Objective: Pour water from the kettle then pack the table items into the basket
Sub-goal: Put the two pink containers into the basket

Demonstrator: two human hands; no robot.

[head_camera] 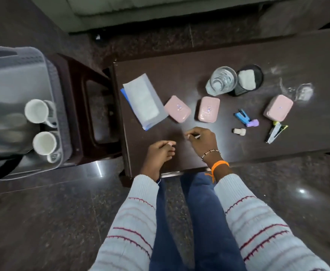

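A grey plastic basket [60, 106] stands on a brown stool at the left and holds two white cups [36, 112]. On the dark table [179, 75] lie three pink boxes [177, 108], a clear packet of papers [144, 100], a glass [221, 80], a blue stapler [242, 115], a purple piece [253, 123], a white cap [239, 131] and a yellow-black stapler [275, 132]. My left hand [160, 153] rests curled on the table's near edge, holding nothing I can see. My right hand [202, 140] pinches a small pale object against the table. No kettle is visible.
A black mesh cup [258, 75] with a grey sponge stands behind the glass. A wet smear [303, 92] marks the table at the right. The brown stool [93, 114] sits between basket and table. Polished stone floor surrounds everything.
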